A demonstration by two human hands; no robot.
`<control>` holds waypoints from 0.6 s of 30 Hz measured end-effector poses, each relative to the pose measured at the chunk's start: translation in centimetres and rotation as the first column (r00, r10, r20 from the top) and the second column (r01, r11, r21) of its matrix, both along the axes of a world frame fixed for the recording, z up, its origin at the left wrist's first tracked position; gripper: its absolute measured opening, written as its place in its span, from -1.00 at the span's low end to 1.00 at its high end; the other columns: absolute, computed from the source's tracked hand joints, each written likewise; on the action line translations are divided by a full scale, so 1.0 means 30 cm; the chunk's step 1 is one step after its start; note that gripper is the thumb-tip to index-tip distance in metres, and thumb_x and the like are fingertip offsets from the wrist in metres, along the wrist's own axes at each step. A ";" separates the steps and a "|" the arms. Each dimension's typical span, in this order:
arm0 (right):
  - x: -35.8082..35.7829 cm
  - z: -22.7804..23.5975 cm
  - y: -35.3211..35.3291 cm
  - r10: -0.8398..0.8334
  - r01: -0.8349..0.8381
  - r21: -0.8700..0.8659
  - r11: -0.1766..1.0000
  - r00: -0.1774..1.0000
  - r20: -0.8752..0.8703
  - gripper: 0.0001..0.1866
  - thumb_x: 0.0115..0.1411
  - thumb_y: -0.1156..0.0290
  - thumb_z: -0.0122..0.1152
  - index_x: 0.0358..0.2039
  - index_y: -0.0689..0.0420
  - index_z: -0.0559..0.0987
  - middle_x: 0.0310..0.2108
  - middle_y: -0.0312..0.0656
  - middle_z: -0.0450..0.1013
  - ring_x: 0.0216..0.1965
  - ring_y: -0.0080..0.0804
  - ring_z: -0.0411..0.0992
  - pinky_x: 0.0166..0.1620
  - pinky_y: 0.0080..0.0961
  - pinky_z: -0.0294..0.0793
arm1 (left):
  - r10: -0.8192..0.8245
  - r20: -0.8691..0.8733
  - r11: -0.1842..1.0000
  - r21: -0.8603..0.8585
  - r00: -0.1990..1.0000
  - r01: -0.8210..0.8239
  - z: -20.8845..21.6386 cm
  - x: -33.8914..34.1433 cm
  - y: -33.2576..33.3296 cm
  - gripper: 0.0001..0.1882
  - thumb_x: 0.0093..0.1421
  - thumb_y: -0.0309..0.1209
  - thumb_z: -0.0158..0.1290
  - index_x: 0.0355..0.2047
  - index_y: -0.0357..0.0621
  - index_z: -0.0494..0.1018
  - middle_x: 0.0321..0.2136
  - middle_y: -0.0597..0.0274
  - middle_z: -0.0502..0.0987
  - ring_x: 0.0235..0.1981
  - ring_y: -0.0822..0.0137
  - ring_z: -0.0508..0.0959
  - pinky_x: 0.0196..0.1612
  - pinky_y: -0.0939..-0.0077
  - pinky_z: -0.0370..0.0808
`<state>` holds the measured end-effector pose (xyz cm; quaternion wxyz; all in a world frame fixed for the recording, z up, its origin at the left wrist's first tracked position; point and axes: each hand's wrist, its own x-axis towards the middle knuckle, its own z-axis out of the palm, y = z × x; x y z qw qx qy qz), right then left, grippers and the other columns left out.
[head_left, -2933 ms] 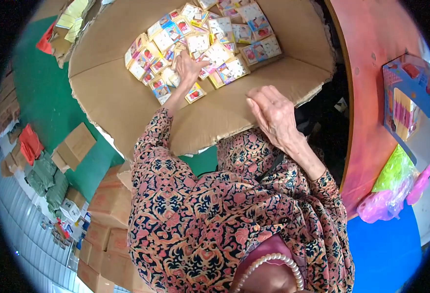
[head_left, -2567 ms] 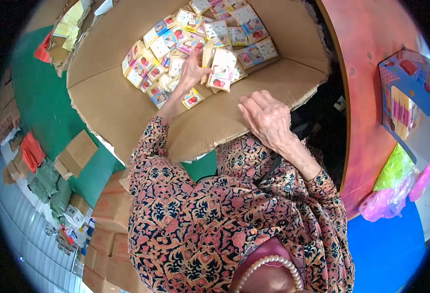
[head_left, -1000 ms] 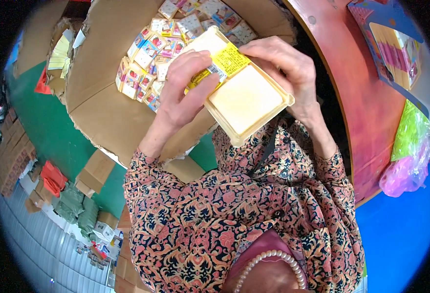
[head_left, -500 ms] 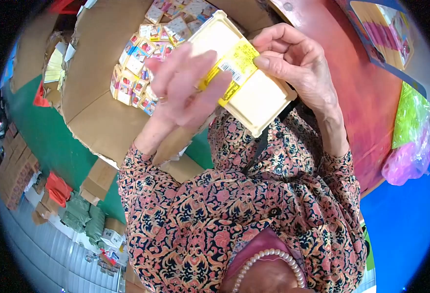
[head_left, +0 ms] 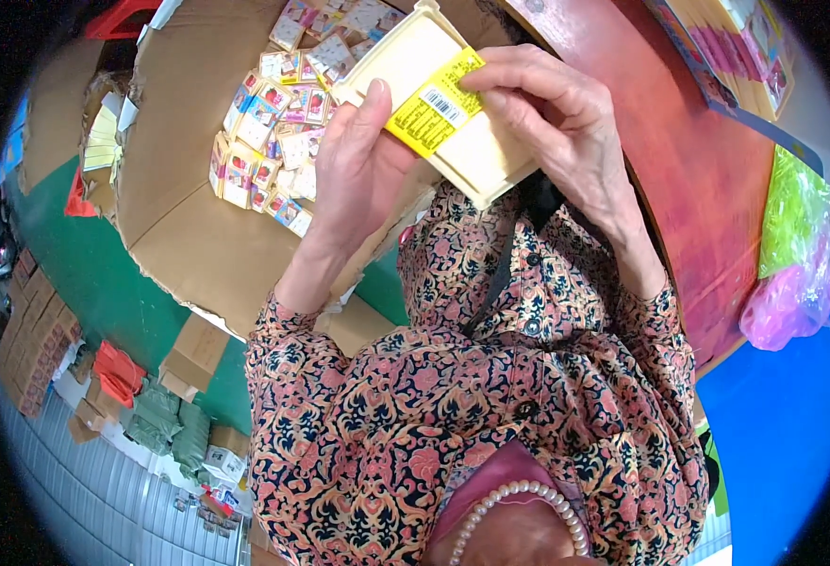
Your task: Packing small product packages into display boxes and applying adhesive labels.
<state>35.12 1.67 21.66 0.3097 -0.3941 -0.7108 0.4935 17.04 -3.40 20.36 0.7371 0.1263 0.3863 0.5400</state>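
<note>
A cream-coloured rectangular box (head_left: 410, 61) is held tilted in front of my chest, with a yellow printed label (head_left: 437, 111) wrapped across its middle. My left hand (head_left: 363, 179) grips the box's left side, thumb up along the edge and the other fingers mostly hidden behind it. At the label's upper right end, the bent fingers of my right hand (head_left: 561, 123) press together on the label and the box edge. Beyond the left hand, a large brown carton (head_left: 174, 179) stands open, with many small colourful packs (head_left: 269, 141) heaped inside.
To the right is a red tabletop (head_left: 707, 198) bearing a container of pink-and-cream packs (head_left: 740, 57). A green-and-pink plastic bag (head_left: 792, 250) lies at its far side. Brown cartons (head_left: 38, 325) and a red bag (head_left: 118, 373) sit on the green floor at left.
My left hand, blurred over the label before, has settled on the box's left side. The box has shifted slightly up and left, and the right hand's fingers have moved along the label's end.
</note>
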 end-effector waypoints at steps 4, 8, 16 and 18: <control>-0.042 0.018 -0.044 -0.174 0.087 0.325 0.942 0.953 0.248 -0.73 0.01 0.50 0.23 -0.21 0.17 0.56 -0.06 -0.08 0.38 -0.10 -0.28 0.39 -0.09 -0.51 0.42 | 0.095 0.073 0.995 -0.010 0.993 -0.095 0.003 0.030 0.015 -0.57 0.32 -0.25 -0.24 -0.02 -0.43 0.25 -0.07 -0.03 0.41 -0.03 0.24 0.44 0.07 0.31 0.36; -0.071 0.024 -0.079 -0.309 0.145 0.469 0.871 0.904 0.294 -0.70 -0.09 0.46 0.31 -0.26 0.12 0.58 -0.07 -0.09 0.37 -0.05 -0.19 0.30 -0.04 -0.37 0.34 | 0.129 0.066 0.992 -0.007 0.989 -0.129 0.005 0.052 0.003 -0.57 0.33 -0.25 -0.26 -0.01 -0.41 0.25 -0.05 -0.02 0.39 -0.01 0.25 0.42 0.08 0.33 0.34; -0.103 0.017 -0.109 -0.457 0.267 0.537 0.800 0.851 0.258 -0.66 -0.15 0.42 0.36 -0.28 0.15 0.57 -0.18 -0.12 0.39 -0.09 -0.22 0.23 -0.08 -0.38 0.26 | 0.204 0.129 0.978 0.012 0.970 -0.208 -0.003 0.059 -0.005 -0.57 0.34 -0.24 -0.32 0.02 -0.38 0.22 -0.01 0.02 0.36 0.05 0.23 0.36 0.12 0.30 0.28; -0.107 0.004 -0.119 -0.454 0.213 0.578 0.788 0.835 0.311 -0.61 -0.18 0.40 0.38 -0.25 0.13 0.57 -0.21 -0.18 0.40 -0.14 -0.26 0.24 -0.12 -0.40 0.23 | 0.213 0.132 0.977 0.000 0.968 -0.215 -0.005 0.060 -0.007 -0.57 0.35 -0.24 -0.33 0.03 -0.37 0.22 0.00 0.02 0.36 0.05 0.23 0.35 0.12 0.30 0.28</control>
